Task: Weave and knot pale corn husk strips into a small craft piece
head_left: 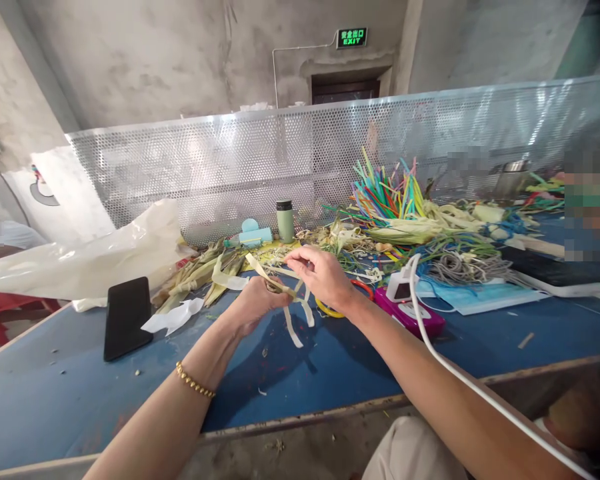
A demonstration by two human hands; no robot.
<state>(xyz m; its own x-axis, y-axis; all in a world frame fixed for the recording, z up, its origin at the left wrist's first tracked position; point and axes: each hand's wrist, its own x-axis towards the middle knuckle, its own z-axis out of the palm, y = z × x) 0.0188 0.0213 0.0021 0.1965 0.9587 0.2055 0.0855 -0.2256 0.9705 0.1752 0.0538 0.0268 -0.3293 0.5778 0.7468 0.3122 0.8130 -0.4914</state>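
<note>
Above the blue table, my left hand (260, 303) is closed around a small bundle of crossing pale husk strips (293, 327). Their loose ends stick out up, left and down past the fingers. My right hand (320, 275) is just to the right, with thumb and forefinger pinched together on one strip that runs across from the bundle. Behind both hands lies a heap of dried corn husks (345, 237). Scissors with yellow and red handles (330, 310) lie partly hidden beneath my right wrist.
A black phone (127, 319) and white scrap (174, 317) lie left. Right are a purple device (420, 321), a white cable (425, 333) crossing my forearm, and a blue mask (490, 298). A green bottle (285, 222) and coloured strips (387, 193) stand before the perforated metal screen (220, 173).
</note>
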